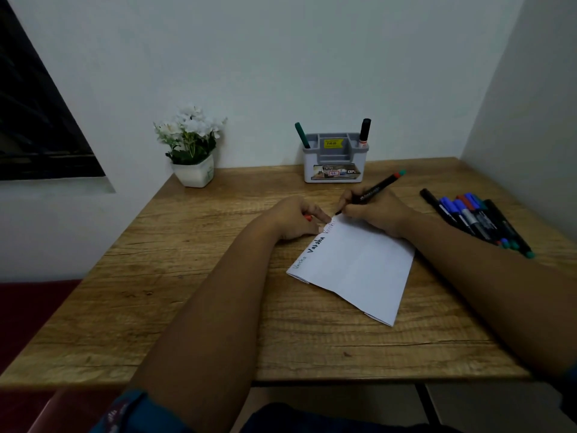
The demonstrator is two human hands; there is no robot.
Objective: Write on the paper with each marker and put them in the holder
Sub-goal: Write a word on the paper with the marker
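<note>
Holder [335, 164], grey/white w/ several compartments, stands at back of counter [193, 295] near wall; label on front, yellow sticker inside. 2 markers upright in it: green marker [302, 135] in left-end slot, leaning left; black-capped marker [364, 130] in right-end slot. Middle compartments: contents can't tell. Paper [359, 270], folded white sheet, lies angled at counter centre-right; handwriting in a row along its top-left edge, one word bolder than the rest. Right grip [373, 214] pinches a black pen-marker [373, 192] w/ red + green bands at its far end, tip down at paper's top corner, heel of hand resting on sheet. Left grip [296, 218] beside paper's top-left edge, fingers curled around a small red cap [308, 218], fingertips touching paper edge near the writing. Loose marker pile [477, 220] on counter right side, well apart from holder: blue, black, red, green caps, lying roughly parallel; right forearm covers part of pile's near end. White flower pot [193, 145] w/ white blooms at back-left of counter. Dark window upper left. Both forearms cross counter's near half toward paper.
</note>
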